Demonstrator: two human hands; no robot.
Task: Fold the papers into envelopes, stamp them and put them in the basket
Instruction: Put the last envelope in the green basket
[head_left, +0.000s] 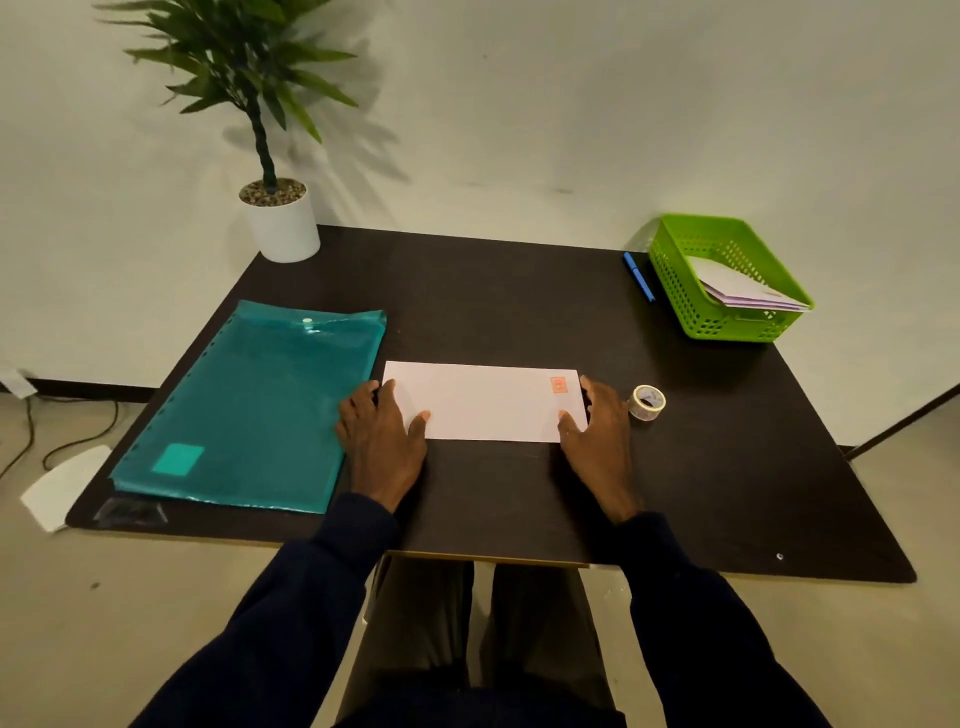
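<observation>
A pale pink folded envelope lies flat in the middle of the dark table, with an orange stamp in its top right corner. My left hand rests at its left end, thumb on the paper and fingers at the edge. My right hand rests at its right end in the same way. A green plastic basket stands at the back right with a few folded envelopes inside. A roll of stamps sits just right of my right hand.
A teal plastic folder lies on the table's left side. A blue pen lies beside the basket. A potted plant stands at the back left corner. A white paper lies on the floor to the left.
</observation>
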